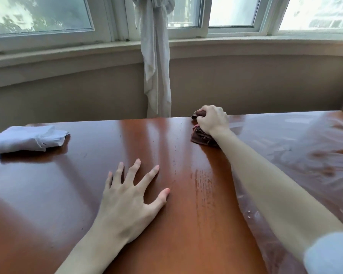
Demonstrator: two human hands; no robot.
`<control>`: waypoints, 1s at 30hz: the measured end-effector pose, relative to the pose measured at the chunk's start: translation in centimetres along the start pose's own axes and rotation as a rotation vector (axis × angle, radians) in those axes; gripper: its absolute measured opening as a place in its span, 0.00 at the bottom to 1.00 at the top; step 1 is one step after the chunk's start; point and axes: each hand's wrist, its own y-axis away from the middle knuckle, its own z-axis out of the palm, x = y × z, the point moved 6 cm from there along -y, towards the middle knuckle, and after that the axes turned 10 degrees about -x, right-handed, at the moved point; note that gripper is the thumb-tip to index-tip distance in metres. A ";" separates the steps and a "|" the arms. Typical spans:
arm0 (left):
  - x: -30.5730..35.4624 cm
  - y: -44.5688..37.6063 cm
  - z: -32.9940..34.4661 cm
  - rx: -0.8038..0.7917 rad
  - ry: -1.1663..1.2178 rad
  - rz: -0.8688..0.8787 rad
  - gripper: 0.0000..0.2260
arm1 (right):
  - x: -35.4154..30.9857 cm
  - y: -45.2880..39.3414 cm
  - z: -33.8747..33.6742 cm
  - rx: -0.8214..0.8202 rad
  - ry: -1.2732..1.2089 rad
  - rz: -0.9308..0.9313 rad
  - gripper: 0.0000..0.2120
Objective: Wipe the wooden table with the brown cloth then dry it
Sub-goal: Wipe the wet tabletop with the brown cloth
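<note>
The wooden table (pixel 71 186) is glossy reddish brown and fills the lower view. My right hand (pixel 212 120) reaches to the far edge and grips the bunched brown cloth (pixel 200 137), which lies on the tabletop. Wet streaks show on the wood just in front of the cloth, around the table's middle. My left hand (pixel 131 198) rests flat on the table with its fingers spread, holding nothing. A folded white cloth (pixel 26 138) lies at the far left of the table.
Clear plastic sheeting (pixel 301 147) covers the right part of the table. A knotted white curtain (pixel 156 62) hangs against the wall behind the far edge, below the windows (pixel 42 14).
</note>
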 end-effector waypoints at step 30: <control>-0.3 -0.4 -0.1 -0.025 -0.001 0.028 0.32 | -6.0 35.1 -1.1 -0.177 -0.098 -0.314 0.18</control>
